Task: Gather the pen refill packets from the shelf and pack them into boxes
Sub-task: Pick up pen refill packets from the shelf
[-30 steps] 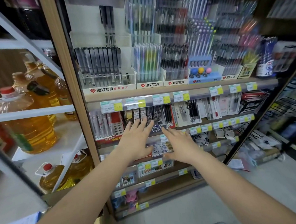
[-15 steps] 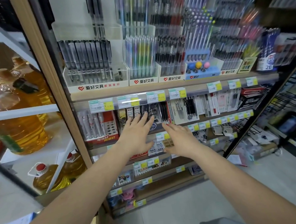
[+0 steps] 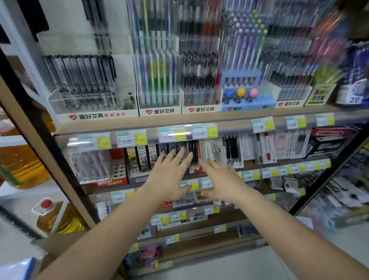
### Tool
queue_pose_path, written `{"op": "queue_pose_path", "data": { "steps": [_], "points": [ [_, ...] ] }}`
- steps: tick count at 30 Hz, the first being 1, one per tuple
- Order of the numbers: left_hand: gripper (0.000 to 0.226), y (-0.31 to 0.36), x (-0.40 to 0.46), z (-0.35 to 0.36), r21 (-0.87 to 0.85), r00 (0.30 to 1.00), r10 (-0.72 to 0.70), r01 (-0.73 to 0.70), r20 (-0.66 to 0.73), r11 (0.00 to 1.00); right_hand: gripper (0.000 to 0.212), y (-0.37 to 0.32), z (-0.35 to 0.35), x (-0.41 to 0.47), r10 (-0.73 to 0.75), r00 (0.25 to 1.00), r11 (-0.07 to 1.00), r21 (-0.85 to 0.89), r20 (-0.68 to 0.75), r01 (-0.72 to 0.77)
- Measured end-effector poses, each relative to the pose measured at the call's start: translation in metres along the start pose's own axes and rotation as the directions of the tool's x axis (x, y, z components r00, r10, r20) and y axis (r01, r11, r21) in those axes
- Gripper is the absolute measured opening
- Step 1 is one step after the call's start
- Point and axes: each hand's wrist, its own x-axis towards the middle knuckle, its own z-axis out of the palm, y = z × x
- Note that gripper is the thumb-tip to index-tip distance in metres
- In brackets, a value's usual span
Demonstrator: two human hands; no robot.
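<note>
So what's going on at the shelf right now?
A person reaches both bare hands toward the hanging refill packets on the second shelf of a stationery display. The left hand, fingers spread, is at the dark packets; the right hand is open just beside it. Nothing is gripped yet, and no box is in view.

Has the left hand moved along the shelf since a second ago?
Yes, slightly: the left hand has crept rightward and deeper, its fingertips now over the black refill packets rather than the packets left of them.
</note>
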Motion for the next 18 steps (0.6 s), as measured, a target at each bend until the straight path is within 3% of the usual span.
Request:
{"op": "queue_pose_path", "data": {
  "steps": [9, 18],
  "points": [
    [0.091, 0.033, 0.027, 0.012, -0.022, 0.995, -0.100, 0.101, 0.015, 0.995, 0.100, 0.047, 0.003, 0.020, -0.116, 0.993, 0.992, -0.042, 0.032, 0.117],
    [0.089, 0.015, 0.040, 0.003, 0.030, 0.999, -0.039, 0.040, -0.029, 0.999, 0.099, 0.051, -0.006, 0.040, -0.135, 0.990, 0.986, -0.094, 0.032, 0.138]
  ]
}}
